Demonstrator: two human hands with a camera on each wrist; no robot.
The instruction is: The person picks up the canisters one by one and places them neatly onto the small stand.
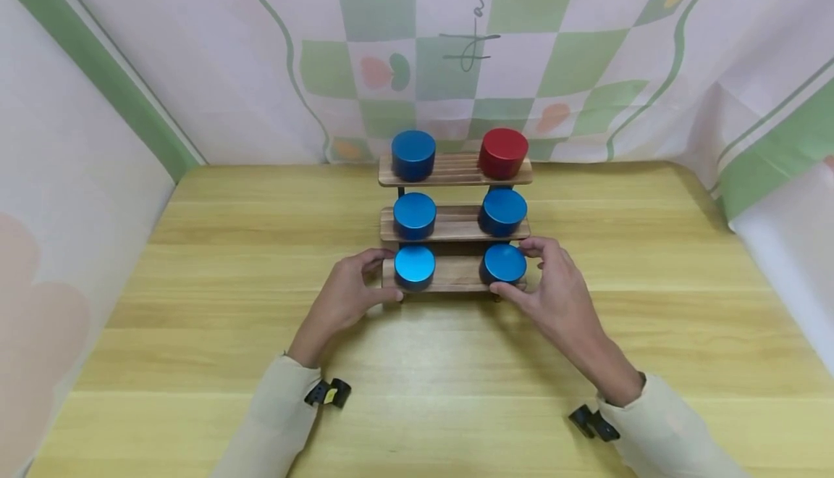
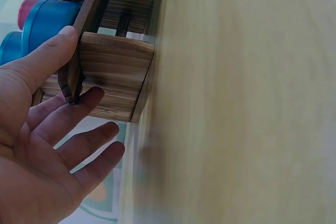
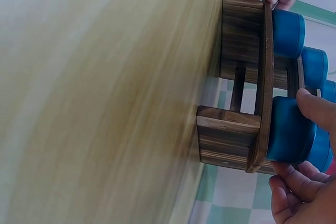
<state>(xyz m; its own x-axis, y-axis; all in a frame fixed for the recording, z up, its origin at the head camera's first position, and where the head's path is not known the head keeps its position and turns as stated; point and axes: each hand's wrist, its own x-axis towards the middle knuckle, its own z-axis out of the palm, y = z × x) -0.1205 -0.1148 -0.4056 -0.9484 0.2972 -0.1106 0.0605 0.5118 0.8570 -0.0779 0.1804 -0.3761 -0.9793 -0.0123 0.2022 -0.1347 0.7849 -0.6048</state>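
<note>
A three-tier wooden stand [image 1: 456, 274] bears two round tins on each step. My right hand [image 1: 562, 297] holds the blue tin [image 1: 504, 263] at the right end of the lowest step, thumb in front and fingers behind. In the right wrist view that blue tin [image 3: 290, 129] sits against the step's board. My left hand [image 1: 345, 291] grips the left end of the same step. Its thumb lies on the board's front edge in the left wrist view, with the index finger at the end and other fingers spread. Beside it stands another blue tin [image 1: 415, 266].
On the middle step are a left blue tin [image 1: 415, 215] and a right blue tin [image 1: 503, 211]. The top step bears a blue tin [image 1: 413, 154] and a red tin [image 1: 503, 153]. Behind the wooden table [image 1: 260, 261] hangs a checked curtain [image 1: 449, 65].
</note>
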